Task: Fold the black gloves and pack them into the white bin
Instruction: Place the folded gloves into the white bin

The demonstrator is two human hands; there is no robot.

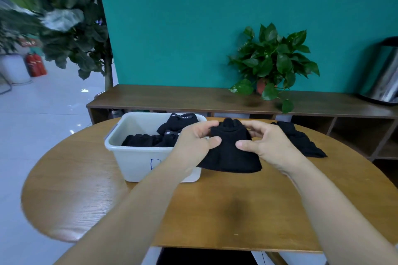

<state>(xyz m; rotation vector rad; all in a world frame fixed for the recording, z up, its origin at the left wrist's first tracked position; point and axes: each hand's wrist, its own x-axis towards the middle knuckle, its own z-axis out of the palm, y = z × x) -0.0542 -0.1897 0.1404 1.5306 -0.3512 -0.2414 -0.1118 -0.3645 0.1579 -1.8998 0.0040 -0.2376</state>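
Observation:
A folded black glove (230, 153) is held just above the wooden table, right of the white bin (133, 157). My left hand (197, 140) pinches its left side, thumb in front and fingers behind. My right hand (265, 142) pinches its right side the same way. The glove's lower edge hangs down near the tabletop. Inside the bin lie several black gloves (165, 133). More loose black gloves (301, 140) lie on the table to the right, behind my right hand.
The oval wooden table (215, 206) carries the bin at its left middle. Behind it runs a low wooden shelf (172, 97) with a potted plant (273, 64) and a metal bin (385, 73) against a teal wall.

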